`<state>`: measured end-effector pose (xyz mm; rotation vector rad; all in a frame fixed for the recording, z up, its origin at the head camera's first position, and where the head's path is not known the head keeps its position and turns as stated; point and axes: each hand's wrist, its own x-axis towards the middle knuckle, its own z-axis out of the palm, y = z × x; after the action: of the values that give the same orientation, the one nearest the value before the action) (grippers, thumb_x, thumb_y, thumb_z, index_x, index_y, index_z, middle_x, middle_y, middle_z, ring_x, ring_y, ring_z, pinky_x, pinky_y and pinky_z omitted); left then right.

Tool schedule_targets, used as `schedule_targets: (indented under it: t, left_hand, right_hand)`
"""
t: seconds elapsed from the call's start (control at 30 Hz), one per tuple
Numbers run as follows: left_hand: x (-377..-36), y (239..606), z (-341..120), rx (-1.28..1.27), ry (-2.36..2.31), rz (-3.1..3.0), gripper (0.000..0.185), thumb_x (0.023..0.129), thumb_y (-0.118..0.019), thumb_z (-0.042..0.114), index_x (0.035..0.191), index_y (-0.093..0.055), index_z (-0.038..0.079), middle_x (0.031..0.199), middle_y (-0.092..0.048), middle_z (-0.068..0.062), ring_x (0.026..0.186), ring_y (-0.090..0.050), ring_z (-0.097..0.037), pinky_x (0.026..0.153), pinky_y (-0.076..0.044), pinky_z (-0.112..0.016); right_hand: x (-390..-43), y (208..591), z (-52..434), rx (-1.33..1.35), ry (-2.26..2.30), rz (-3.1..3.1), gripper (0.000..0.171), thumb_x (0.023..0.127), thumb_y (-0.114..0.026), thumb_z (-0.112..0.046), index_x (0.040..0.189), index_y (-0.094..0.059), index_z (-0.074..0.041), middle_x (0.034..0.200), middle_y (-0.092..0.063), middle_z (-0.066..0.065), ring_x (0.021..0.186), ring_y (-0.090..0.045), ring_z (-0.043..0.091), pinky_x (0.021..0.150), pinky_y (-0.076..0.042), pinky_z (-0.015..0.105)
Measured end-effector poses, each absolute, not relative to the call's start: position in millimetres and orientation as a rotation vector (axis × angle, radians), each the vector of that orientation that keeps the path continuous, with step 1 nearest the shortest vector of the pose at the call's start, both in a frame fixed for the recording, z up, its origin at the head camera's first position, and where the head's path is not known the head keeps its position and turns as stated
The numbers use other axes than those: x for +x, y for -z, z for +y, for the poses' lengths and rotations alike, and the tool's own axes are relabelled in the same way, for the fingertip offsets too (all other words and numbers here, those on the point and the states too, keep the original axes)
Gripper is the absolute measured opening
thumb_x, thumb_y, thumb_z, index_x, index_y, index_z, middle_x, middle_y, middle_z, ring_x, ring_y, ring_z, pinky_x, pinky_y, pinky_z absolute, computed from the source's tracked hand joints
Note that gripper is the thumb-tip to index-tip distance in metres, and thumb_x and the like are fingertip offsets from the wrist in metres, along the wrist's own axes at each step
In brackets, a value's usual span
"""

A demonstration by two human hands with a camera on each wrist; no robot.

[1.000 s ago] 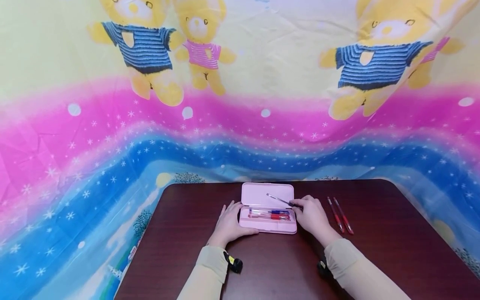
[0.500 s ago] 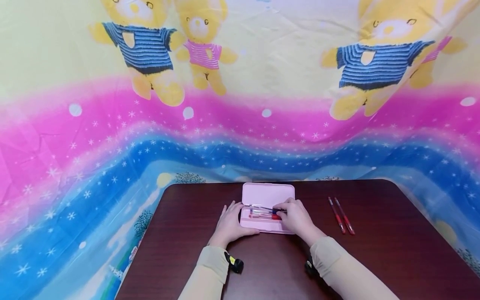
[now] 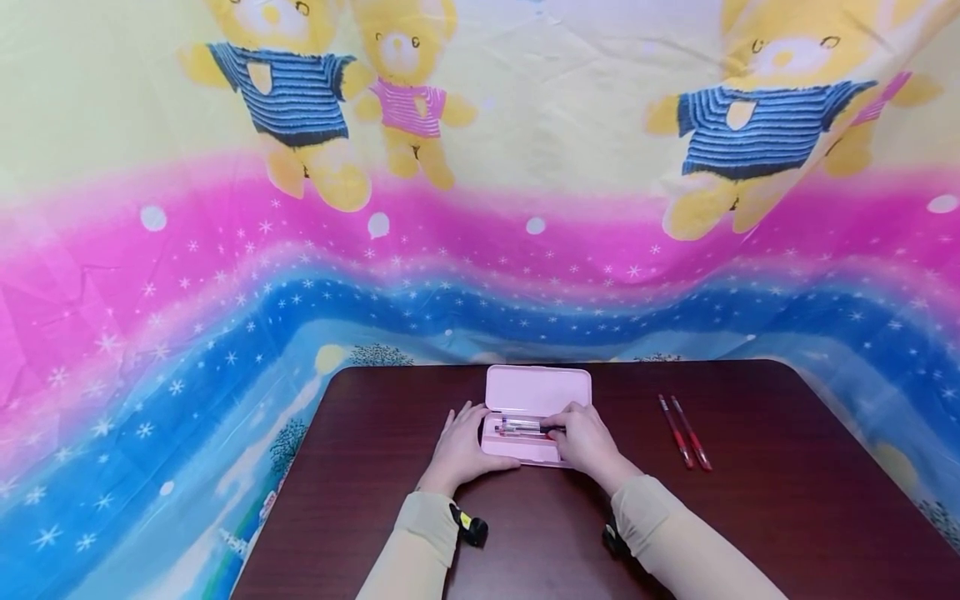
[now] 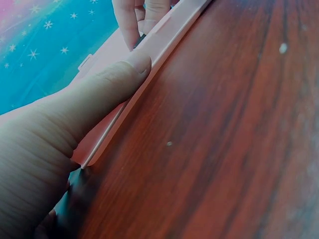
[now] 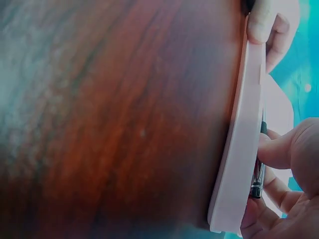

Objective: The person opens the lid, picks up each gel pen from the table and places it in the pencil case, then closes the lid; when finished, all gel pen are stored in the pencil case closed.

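A pink pencil case [image 3: 537, 389] lies open on the dark wooden table [image 3: 750, 517], lid flat behind the tray. Several pens [image 3: 517, 428] lie in the tray. My right hand [image 3: 568, 426] pinches a black pen [image 5: 258, 175] and holds it down in the tray's right half. My left hand [image 3: 467, 435] rests flat at the case's left end. Its thumb [image 4: 112, 82] presses along the case's front edge [image 4: 167, 32]. In the right wrist view the case's front wall [image 5: 238, 149] hides most of the pens.
Two red pens [image 3: 684, 432] lie side by side on the table right of the case. A colourful bear-print cloth [image 3: 480, 208] hangs behind the table and around its sides. Bare tabletop stretches in front of the case.
My right hand brought the black pen from above the lid down and left into the tray. The left hand and the case stayed put.
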<state>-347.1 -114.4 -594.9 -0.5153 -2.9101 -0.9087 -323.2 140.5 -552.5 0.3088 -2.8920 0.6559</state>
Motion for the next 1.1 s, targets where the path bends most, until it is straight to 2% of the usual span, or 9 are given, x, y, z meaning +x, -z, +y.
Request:
schedule_targets:
  t: [0.23,0.53,0.83,1.1]
  left_hand:
    - [-347,594,-114,-0.515,0.913,-2.914,0.116,0.068,-0.091,0.078,0.158,-0.056,0.014,0.167,-0.055,-0.009,0.167,-0.037,-0.036,0.14,-0.022,-0.063]
    - [-346,593,-115,-0.522,0.932,-2.898,0.116,0.069,-0.091,0.078,0.158,-0.056,0.013,0.167,-0.056,-0.01,0.167,-0.037,-0.038,0.139,-0.022,-0.065]
    - [-346,590,-116,-0.511,0.937,-2.904,0.115,0.068,-0.092,0.077,0.157,-0.057,0.013,0.167,-0.056,-0.01,0.166,-0.037,-0.038,0.139,-0.022,-0.065]
    - [-347,592,-115,-0.509,0.916,-2.92,0.115,0.068,-0.091,0.079,0.157,-0.057,0.015,0.167,-0.055,-0.008,0.168,-0.035,-0.036,0.141,-0.02,-0.062]
  right_hand:
    - [-322,553,140,0.273,-0.67,-2.898,0.025,0.094,-0.081,-0.008,0.115,-0.088,-0.021,0.104,-0.073,0.009,0.098,-0.059,0.031,0.087,-0.053,0.045]
    - [-321,552,144,0.271,-0.685,-2.89,0.024,0.095,-0.082,-0.011,0.116,-0.088,-0.02,0.104,-0.073,0.009,0.101,-0.061,0.032,0.09,-0.055,0.049]
    - [-317,550,159,0.226,-0.777,-2.856,0.023,0.098,-0.081,-0.016,0.12,-0.086,-0.021,0.112,-0.073,0.008,0.107,-0.063,0.03,0.095,-0.057,0.051]
    - [-312,546,195,0.158,-0.82,-2.738,0.027,0.102,-0.076,-0.016,0.127,-0.082,-0.011,0.121,-0.073,0.02,0.114,-0.067,0.042,0.103,-0.057,0.063]
